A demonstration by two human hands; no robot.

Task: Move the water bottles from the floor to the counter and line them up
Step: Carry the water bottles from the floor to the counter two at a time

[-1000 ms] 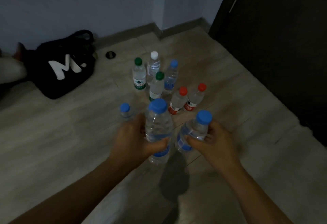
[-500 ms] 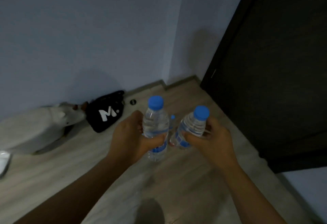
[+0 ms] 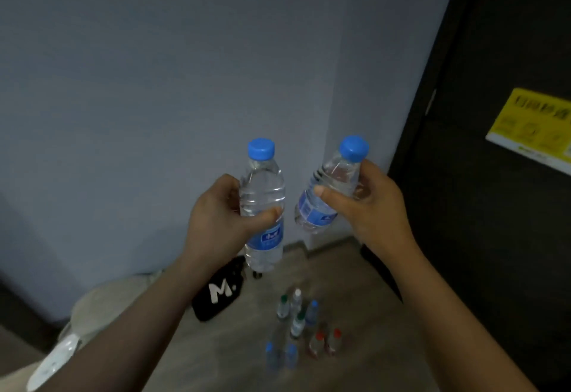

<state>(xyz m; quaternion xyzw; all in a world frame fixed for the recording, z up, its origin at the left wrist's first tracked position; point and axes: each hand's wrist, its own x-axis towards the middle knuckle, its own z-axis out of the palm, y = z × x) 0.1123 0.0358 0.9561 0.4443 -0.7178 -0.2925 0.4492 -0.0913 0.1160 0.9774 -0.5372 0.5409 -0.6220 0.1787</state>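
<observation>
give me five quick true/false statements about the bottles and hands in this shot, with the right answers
1. Each hand holds a blue-capped bottle. True: the left hand grips the upright bottle and the right hand grips the tilted bottle.
2. Both held bottles have red caps. False: both caps are blue.
3. Bottles remain on the floor. True: a cluster of floor bottles stands below the hands.
4. The black bag sits on a counter. False: it lies on the floor by the wall.
5. The floor bottles all have matching caps. False: green, white, blue and red caps show.

The black bag [image 3: 217, 294] bears a white "M."
</observation>
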